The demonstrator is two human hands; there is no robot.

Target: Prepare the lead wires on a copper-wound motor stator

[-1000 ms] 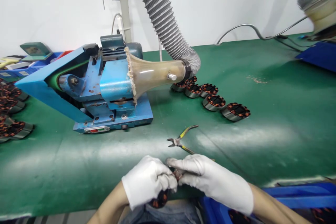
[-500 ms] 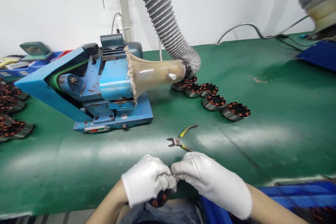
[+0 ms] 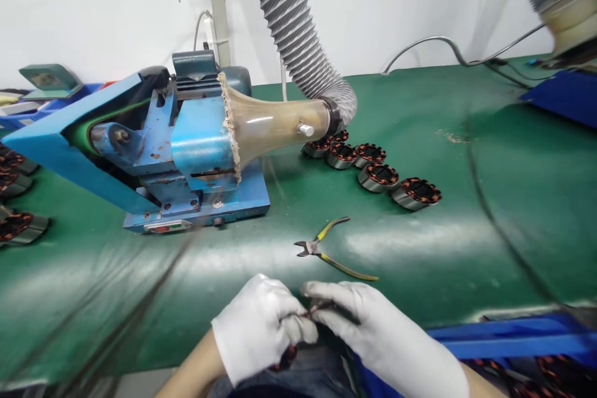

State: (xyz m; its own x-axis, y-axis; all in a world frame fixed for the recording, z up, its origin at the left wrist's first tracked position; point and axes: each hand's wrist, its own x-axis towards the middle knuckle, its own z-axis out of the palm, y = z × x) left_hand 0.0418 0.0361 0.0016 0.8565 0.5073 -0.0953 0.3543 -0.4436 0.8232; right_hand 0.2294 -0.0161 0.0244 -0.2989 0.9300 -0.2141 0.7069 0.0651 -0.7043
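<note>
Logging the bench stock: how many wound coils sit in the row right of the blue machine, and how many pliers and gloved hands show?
Wound coils in the row: 6
Pliers: 1
Gloved hands, left hand and right hand: 2
Total: 9

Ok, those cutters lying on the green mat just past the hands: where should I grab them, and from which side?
Take the cutters by the two yellow handles, coming from above on the right. They lie flat on the green mat, jaws pointing left, handles splayed apart towards the right. Close the fingers around both handles near the pivot, where they run closest together. The right hand is likely nearer.
</note>
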